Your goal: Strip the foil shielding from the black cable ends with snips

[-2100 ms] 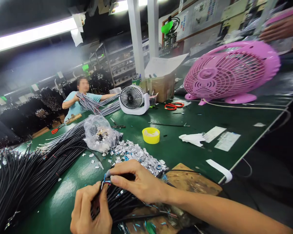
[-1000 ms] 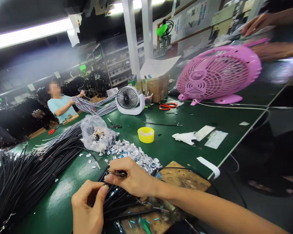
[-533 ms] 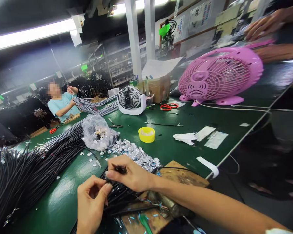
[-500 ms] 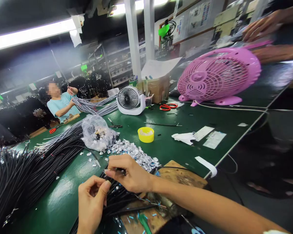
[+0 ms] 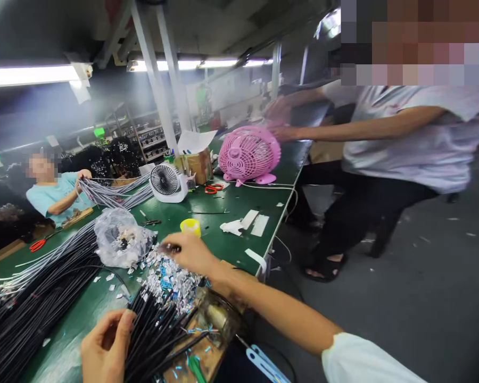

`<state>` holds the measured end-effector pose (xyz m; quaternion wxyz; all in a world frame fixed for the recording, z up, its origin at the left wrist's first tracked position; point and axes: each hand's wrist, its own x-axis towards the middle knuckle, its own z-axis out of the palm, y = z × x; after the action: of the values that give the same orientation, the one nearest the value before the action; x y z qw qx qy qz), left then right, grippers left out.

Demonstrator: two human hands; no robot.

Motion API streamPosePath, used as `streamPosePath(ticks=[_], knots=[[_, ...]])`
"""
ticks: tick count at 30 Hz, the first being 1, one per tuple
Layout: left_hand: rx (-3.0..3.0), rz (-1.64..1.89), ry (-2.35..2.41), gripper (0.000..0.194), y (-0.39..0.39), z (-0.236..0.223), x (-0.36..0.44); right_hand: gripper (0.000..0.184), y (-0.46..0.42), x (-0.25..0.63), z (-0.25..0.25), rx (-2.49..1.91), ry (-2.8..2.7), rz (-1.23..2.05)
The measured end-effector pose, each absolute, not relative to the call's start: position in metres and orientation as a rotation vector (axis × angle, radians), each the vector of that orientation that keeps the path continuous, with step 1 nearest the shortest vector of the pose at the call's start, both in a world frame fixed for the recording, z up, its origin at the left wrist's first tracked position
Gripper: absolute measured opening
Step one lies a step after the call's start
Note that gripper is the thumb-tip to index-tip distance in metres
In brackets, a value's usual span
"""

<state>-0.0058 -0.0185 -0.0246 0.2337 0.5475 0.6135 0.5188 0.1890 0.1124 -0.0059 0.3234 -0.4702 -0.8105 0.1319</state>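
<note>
My left hand (image 5: 104, 343) is low in the head view, thumb and finger pinched at the edge of a bundle of black cables (image 5: 154, 332). The pinch appears to be on one black cable, mostly hidden by the fingers. Above and to the right, my right hand (image 5: 195, 255) is curled over a pile of silvery foil scraps (image 5: 171, 282) mixed with blue bits. Something dark shows at its fingertips, too small to make out. A small metal machine (image 5: 217, 317) stands on a wooden board beside the bundle, with a green-handled tool (image 5: 195, 368) near it.
More black cables (image 5: 43, 298) cover the table's left side, by a clear plastic bag (image 5: 122, 239). Beyond are yellow tape (image 5: 190, 227), a white fan (image 5: 167, 182), a pink fan (image 5: 249, 154) and red scissors (image 5: 214, 188). One co-worker (image 5: 59, 194) handles grey cables; another (image 5: 407, 127) sits right.
My hands have moved apart: the right went up over the foil scraps, the left stayed low by the cables. The view has swung right, bringing the seated co-worker into sight.
</note>
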Motion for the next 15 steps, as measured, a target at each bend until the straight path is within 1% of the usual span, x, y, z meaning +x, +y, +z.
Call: streamPosePath(ticks=[2,4,6,10,15], knots=[[1.522,1.42,1.693,0.034,-0.018,-0.025,-0.004,0.019,0.137,0.211,0.003,-1.512,-2.097,0.275],[1.538,1.412,1.698,0.034,-0.018,-0.024,-0.002,0.023,0.165,0.227,0.008,-1.748,-2.116,0.246],[1.555,1.4,1.696,0.034,-0.018,-0.024,0.0,0.026,0.187,0.233,0.007,-1.891,-2.195,0.257],[1.597,1.359,1.695,0.034,-0.018,-0.027,0.001,0.027,0.205,0.224,-0.009,-2.011,-2.334,0.27],[1.61,1.352,1.708,0.034,-0.018,-0.032,-0.001,0.027,0.196,0.217,-0.013,-1.99,-2.357,0.199]])
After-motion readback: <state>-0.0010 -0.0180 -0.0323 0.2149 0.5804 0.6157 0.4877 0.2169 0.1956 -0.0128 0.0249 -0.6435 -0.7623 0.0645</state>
